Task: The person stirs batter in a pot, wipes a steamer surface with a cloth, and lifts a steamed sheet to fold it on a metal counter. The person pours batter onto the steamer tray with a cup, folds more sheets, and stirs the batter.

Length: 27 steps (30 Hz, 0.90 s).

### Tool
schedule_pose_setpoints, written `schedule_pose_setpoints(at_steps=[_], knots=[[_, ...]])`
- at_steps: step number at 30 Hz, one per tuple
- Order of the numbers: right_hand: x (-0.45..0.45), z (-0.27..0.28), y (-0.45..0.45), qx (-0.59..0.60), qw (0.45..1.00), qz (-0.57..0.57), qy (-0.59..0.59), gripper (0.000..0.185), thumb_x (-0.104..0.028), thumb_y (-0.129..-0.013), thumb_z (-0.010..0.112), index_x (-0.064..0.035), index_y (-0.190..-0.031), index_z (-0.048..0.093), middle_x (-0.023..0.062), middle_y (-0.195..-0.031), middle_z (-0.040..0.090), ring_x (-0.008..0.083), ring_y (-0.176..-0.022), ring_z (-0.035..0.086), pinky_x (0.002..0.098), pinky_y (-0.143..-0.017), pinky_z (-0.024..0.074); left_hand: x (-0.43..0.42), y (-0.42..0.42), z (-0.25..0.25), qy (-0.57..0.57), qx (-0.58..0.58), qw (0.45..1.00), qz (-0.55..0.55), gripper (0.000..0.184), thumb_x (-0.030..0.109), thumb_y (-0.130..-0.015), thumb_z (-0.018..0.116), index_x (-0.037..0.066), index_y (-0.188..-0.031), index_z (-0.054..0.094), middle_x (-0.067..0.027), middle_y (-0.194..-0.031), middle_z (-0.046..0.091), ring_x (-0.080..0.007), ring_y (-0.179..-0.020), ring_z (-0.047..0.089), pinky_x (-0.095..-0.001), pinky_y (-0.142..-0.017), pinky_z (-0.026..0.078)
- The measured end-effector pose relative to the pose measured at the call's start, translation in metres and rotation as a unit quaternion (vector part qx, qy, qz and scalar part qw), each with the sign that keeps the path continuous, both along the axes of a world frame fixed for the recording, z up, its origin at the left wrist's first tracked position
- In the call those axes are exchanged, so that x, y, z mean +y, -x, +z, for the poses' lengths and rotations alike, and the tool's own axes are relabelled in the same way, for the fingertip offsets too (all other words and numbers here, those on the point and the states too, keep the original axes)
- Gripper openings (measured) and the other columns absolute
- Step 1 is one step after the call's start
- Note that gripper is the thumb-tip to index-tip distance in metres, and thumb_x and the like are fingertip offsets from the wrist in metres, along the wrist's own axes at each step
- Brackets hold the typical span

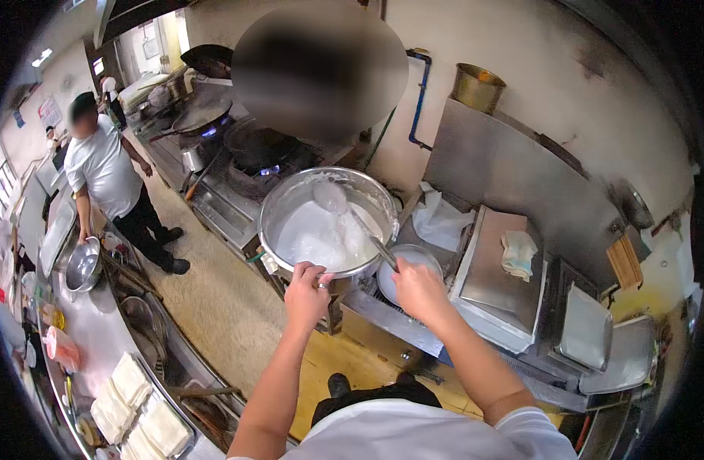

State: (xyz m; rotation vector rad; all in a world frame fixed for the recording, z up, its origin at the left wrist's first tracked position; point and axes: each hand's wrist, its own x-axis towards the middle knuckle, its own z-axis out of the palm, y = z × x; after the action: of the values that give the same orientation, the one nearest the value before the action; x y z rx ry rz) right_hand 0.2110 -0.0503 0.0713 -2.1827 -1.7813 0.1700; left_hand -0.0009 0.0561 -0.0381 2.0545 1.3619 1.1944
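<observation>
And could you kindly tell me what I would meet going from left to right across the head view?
Shiny metal bowl → wok over the farther blue flame → large metal bowl of white contents → right hand → folded cloth → pale-topped tray.

Ladle [330, 197] in basin [382, 201]; left hand [309, 293] at the near rim, right hand [419, 290] on the ladle handle. Smaller bowl [438, 261] just right of basin; stove [228, 180] with woks [202, 115] beyond, leftward. Far left, across the aisle: table [99, 314] bearing metal bowl [82, 264] and, nearer, bundles [129, 381].
</observation>
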Motion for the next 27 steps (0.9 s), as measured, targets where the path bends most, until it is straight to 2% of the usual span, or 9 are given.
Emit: schedule_pose_setpoints(at_steps=[3,5,7,9,11,13,19,23,27], knots=[[0.029,0.008,-0.007,0.019,1.000,0.011,0.001,0.023,-0.010,-0.088,0.061,0.0058,-0.103,0.071,0.0314,-0.087,0.072,0.0481,-0.087,0.073,0.0555,-0.080,0.0586,0.000,-0.001,-0.002,0.000,-0.004,1.000,-0.005,0.020,0.022,-0.091,0.076,0.009,-0.106,0.075,-0.0088,-0.118,0.067,-0.0342,-0.096,0.070,-0.0436,-0.080,0.056],[0.048,0.001,-0.018,0.031,0.998,0.045,0.032,0.029,-0.015,-0.092,0.064,0.0043,-0.114,0.067,0.0317,-0.090,0.071,0.0493,-0.089,0.071,0.0555,-0.081,0.0571,-0.004,-0.006,0.000,0.018,-0.011,1.000,0.005,0.020,0.020,-0.092,0.075,0.006,-0.107,0.075,-0.0133,-0.121,0.066,-0.0339,-0.097,0.070,-0.0429,-0.082,0.056],[0.058,-0.011,-0.024,0.094,0.994,0.061,-0.016,0.035,-0.016,-0.091,0.065,0.0055,-0.119,0.066,0.0340,-0.092,0.070,0.0518,-0.090,0.069,0.0558,-0.085,0.0570,-0.004,-0.012,-0.001,0.030,-0.020,0.999,0.018,0.019,0.020,-0.094,0.074,0.005,-0.105,0.075,-0.0164,-0.124,0.065,-0.0324,-0.099,0.071,-0.0414,-0.082,0.056],[0.047,-0.018,-0.031,0.159,0.982,0.069,-0.072,0.045,-0.015,-0.090,0.065,0.0068,-0.130,0.060,0.0354,-0.094,0.070,0.0534,-0.092,0.068,0.0563,-0.086,0.0561,-0.015,-0.031,0.009,0.024,0.003,0.999,0.027,0.029,0.015,-0.092,0.075,0.001,-0.116,0.070,-0.0194,-0.130,0.060,-0.0285,-0.094,0.069,-0.0380,-0.080,0.056],[0.021,-0.016,-0.044,0.203,0.975,0.031,-0.088,0.064,-0.016,-0.090,0.065,0.0059,-0.147,0.044,0.0342,-0.099,0.070,0.0519,-0.096,0.068,0.0547,-0.087,0.0552,-0.053,-0.066,0.052,0.069,-0.042,0.996,0.029,0.036,0.011,-0.091,0.074,-0.002,-0.123,0.066,-0.0213,-0.134,0.056,-0.0274,-0.093,0.068,-0.0376,-0.079,0.055],[-0.010,-0.030,-0.072,0.239,0.965,-0.002,-0.103,0.063,-0.015,-0.089,0.064,0.0113,-0.143,0.044,0.0339,-0.097,0.070,0.0508,-0.091,0.069,0.0568,-0.085,0.0556,-0.079,-0.099,0.056,0.035,-0.065,0.997,-0.012,0.042,0.007,-0.088,0.076,0.000,-0.127,0.062,-0.0183,-0.132,0.054,-0.0229,-0.085,0.064,-0.0341,-0.076,0.055],[-0.112,-0.084,-0.232,0.194,0.962,-0.161,-0.102,0.053,-0.020,-0.086,0.070,0.0049,-0.132,0.059,0.0251,-0.102,0.074,0.0448,-0.096,0.071,0.0514,-0.088,0.0568,-0.150,-0.212,0.031,0.093,-0.062,0.974,-0.196,0.039,0.005,-0.086,0.078,0.003,-0.122,0.064,-0.0183,-0.131,0.054,-0.0237,-0.081,0.067,-0.0340,-0.073,0.057],[-0.161,-0.108,-0.340,0.180,0.934,-0.292,-0.106,0.052,-0.021,-0.085,0.071,0.0008,-0.131,0.061,0.0240,-0.106,0.073,0.0433,-0.097,0.071,0.0510,-0.088,0.0564,-0.184,-0.290,0.006,0.174,0.007,0.947,-0.268,0.038,0.002,-0.086,0.077,0.001,-0.122,0.065,-0.0200,-0.135,0.054,-0.0219,-0.079,0.069,-0.0328,-0.071,0.059],[-0.167,-0.125,-0.428,0.134,0.926,-0.334,-0.119,0.056,-0.024,-0.087,0.070,0.0041,-0.133,0.056,0.0296,-0.108,0.071,0.0473,-0.101,0.069,0.0520,-0.090,0.0555,-0.206,-0.351,-0.013,0.198,0.029,0.926,-0.320,0.036,0.005,-0.089,0.077,0.001,-0.123,0.064,-0.0216,-0.138,0.051,-0.0238,-0.083,0.072,-0.0334,-0.070,0.060]])
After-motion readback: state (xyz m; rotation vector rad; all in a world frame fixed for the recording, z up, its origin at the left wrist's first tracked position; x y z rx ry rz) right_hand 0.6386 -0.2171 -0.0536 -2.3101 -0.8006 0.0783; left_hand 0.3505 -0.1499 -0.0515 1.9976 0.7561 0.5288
